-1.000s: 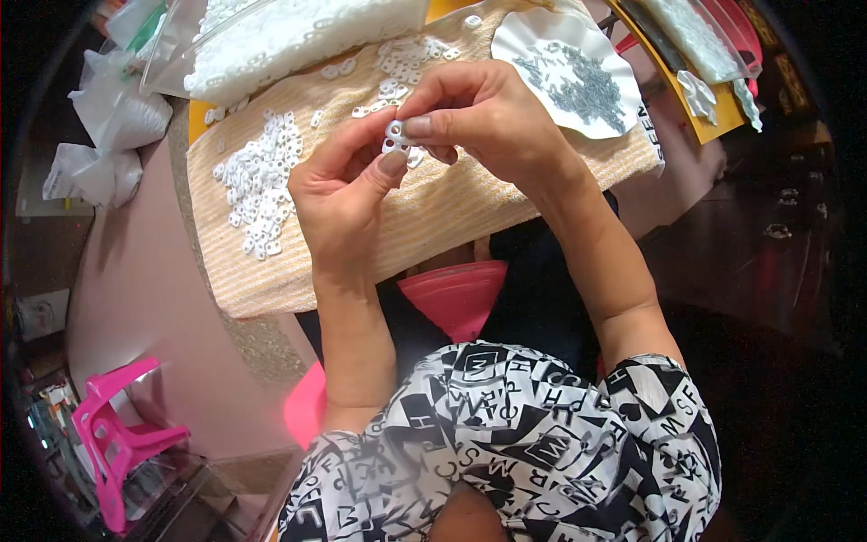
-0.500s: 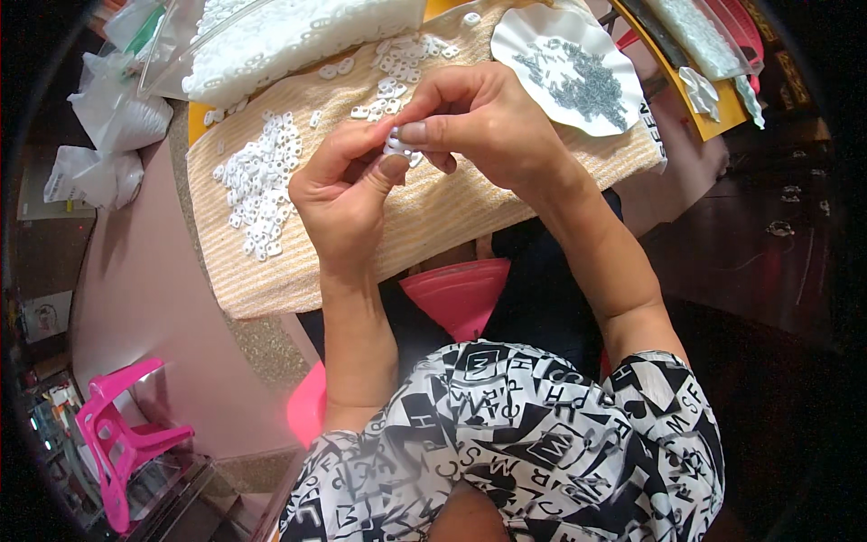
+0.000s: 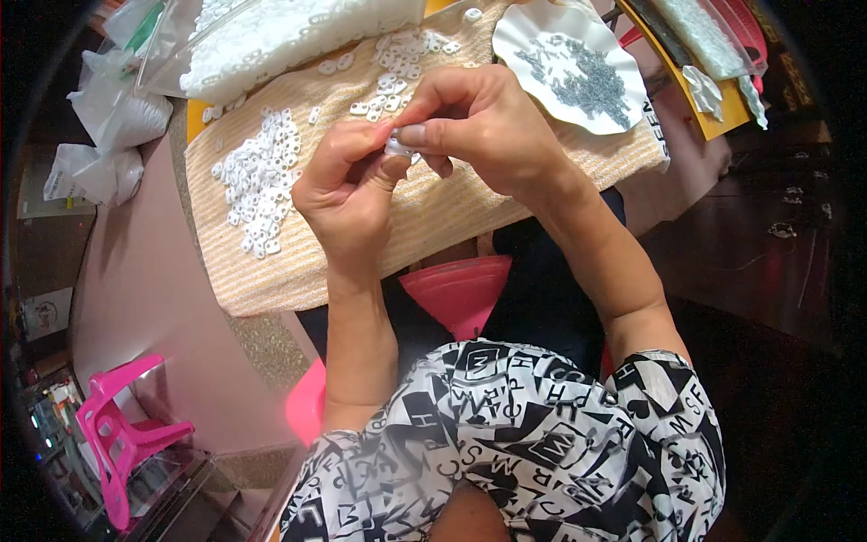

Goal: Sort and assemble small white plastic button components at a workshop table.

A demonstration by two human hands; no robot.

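Note:
Between my fingertips is a small white plastic piece [image 3: 395, 146], partly covered by them. My left hand [image 3: 350, 181] pinches it from the left, thumb and forefinger closed. From the right, my right hand [image 3: 479, 126] presses thumb and forefinger against the same spot; whether a tiny pin is in that pinch is hidden. Left of my hands, a heap of white plastic pieces with holes [image 3: 262, 176] lies on a striped yellow cloth [image 3: 271, 285]. A looser group of such pieces [image 3: 397, 59] lies just beyond my fingers. Right of them, a fluted white dish [image 3: 519, 41] holds many small grey pins [image 3: 587, 81].
A clear container [image 3: 298, 45] full of white pieces stands at the back left. Another clear bag [image 3: 700, 41] sits on a yellow surface at the far right. Plastic bags [image 3: 113, 117] hang on the left, above a pink stool [image 3: 126, 434]. Something pink [image 3: 456, 289] is between my legs.
My left wrist and forearm have shifted slightly to the right. Both hands keep their pinch on the small white piece at almost the same place.

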